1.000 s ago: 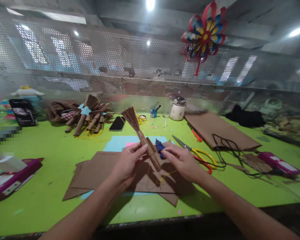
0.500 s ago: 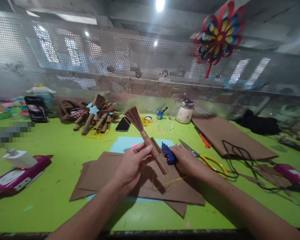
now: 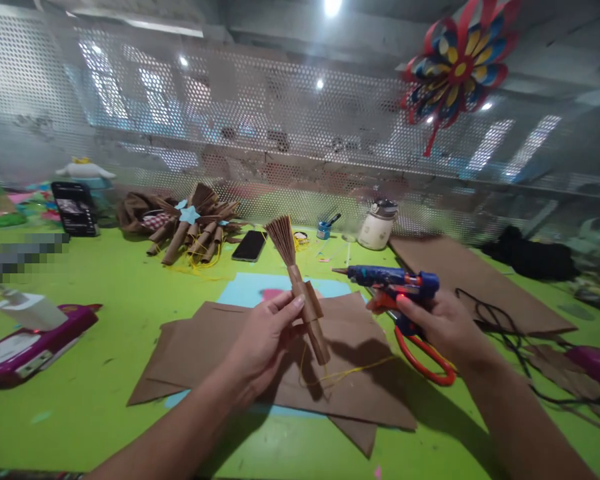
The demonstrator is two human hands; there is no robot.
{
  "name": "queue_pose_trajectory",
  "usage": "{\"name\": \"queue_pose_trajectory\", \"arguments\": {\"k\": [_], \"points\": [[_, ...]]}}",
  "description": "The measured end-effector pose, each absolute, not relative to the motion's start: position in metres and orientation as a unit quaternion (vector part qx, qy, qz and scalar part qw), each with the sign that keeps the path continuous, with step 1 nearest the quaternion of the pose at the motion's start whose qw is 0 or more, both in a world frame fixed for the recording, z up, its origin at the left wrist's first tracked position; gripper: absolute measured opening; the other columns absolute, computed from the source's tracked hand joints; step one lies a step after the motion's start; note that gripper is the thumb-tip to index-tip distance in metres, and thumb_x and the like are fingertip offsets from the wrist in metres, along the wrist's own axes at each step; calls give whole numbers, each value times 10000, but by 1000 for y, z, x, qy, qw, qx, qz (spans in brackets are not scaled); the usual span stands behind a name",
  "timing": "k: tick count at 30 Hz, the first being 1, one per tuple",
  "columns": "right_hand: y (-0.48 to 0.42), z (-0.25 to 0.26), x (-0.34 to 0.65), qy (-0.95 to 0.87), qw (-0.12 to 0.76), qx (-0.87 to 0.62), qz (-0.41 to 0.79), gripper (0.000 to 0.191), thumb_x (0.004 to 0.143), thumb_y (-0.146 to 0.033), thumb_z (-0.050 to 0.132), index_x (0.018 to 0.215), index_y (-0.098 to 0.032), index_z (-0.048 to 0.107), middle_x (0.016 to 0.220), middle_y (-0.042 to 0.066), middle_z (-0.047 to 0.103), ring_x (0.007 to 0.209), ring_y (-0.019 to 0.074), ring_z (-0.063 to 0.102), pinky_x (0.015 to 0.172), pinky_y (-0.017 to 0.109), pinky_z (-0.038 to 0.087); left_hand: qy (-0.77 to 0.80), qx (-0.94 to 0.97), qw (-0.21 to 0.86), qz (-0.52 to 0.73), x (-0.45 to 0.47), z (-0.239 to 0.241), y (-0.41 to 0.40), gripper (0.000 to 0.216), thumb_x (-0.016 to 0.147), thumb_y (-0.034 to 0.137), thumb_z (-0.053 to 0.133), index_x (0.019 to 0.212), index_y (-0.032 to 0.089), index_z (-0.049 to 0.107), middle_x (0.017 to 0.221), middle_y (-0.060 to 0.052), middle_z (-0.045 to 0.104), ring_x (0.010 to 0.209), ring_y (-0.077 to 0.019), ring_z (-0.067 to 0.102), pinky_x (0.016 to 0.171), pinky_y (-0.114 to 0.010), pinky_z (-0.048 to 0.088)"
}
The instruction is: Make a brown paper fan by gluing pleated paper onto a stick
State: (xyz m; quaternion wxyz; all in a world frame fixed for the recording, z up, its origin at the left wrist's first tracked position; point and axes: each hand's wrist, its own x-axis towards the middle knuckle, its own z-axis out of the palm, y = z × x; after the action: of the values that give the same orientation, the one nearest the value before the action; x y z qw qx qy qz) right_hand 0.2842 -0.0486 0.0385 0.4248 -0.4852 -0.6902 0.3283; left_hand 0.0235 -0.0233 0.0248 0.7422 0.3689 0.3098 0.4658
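My left hand (image 3: 263,340) pinches a brown paper broom (image 3: 300,287), a rolled handle with a fanned, pleated top, and holds it above the brown paper sheets (image 3: 205,347). A yellow string (image 3: 345,373) trails from the handle onto the paper. My right hand (image 3: 443,323) grips a blue hot glue gun (image 3: 393,280) lifted off the table, its nozzle pointing left toward the broom, a short gap away. Red-and-yellow handled scissors (image 3: 425,363) lie under the right hand.
On the green table (image 3: 90,287) lie a pile of finished paper brooms (image 3: 190,230), a black phone (image 3: 250,245), a white jar (image 3: 377,225), a large brown sheet (image 3: 480,280) with a black cable (image 3: 500,320), and pink devices at left (image 3: 30,343) and right (image 3: 597,363). A perforated screen backs the table.
My right hand took hold of the glue gun on the paper and raised it, nozzle turned toward the broom. My left hand kept holding the broom, shifting it slightly.
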Motion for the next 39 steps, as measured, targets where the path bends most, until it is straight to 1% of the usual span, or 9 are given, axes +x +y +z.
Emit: {"name": "queue_pose_trajectory", "arguments": {"k": [3,6,10,14,19,24,28,36,39], "points": [[-59,44,278,-732,401,-452,317,285,907,-391,513,976,-176,687,969,92,697,926,214,627,856,341,479,308,373,743,464,24,24,-24,131,770,259,698,859,164,713,785,-5,649,682,-84,565,663,-192,456],[-63,47,270,-749,370,-468,289,290,918,-398,487,950,-181,675,922,79,690,893,200,620,807,307,488,315,380,741,456,25,24,-24,177,742,289,723,862,159,716,798,-20,651,700,-99,566,670,-201,453],[-64,46,267,-757,356,-480,264,289,919,-393,479,895,-171,662,904,80,686,886,199,620,768,281,498,340,391,740,429,26,23,-26,269,742,328,720,958,168,715,863,-45,662,751,-118,571,677,-204,441],[-64,46,268,-768,345,-479,247,281,917,-375,477,834,-166,645,850,70,673,805,174,615,717,258,496,345,406,741,409,26,22,-27,293,775,351,685,1021,193,702,824,-28,634,742,-118,557,667,-209,431],[-64,45,271,-772,339,-485,234,279,914,-370,474,797,-169,628,794,56,654,742,160,601,665,248,489,361,416,726,412,26,24,-28,289,772,357,684,1019,209,710,862,-25,629,787,-126,557,687,-211,434],[-64,43,274,-769,340,-487,235,292,911,-389,477,782,-175,629,790,53,647,756,165,598,673,250,492,379,407,722,411,27,30,-30,316,723,343,724,1003,199,726,973,-51,660,848,-157,584,698,-218,448],[-65,42,275,-765,336,-490,246,291,903,-405,491,783,-181,633,769,45,638,721,163,588,654,252,491,361,409,725,419,28,33,-31,289,730,307,716,996,195,731,1045,-66,664,914,-178,594,775,-245,463],[-69,44,273,-767,350,-479,243,263,891,-403,513,761,-193,604,660,12,568,605,141,528,550,227,462,356,414,721,427,29,34,-33,255,712,299,733,950,208,745,1036,-70,691,989,-219,610,841,-285,474],[-69,43,274,-769,359,-476,232,240,886,-375,528,744,-196,598,658,7,572,614,135,538,562,215,464,362,428,711,425,29,34,-34,266,723,310,722,971,216,743,1020,-63,701,963,-215,622,806,-273,480]]}}
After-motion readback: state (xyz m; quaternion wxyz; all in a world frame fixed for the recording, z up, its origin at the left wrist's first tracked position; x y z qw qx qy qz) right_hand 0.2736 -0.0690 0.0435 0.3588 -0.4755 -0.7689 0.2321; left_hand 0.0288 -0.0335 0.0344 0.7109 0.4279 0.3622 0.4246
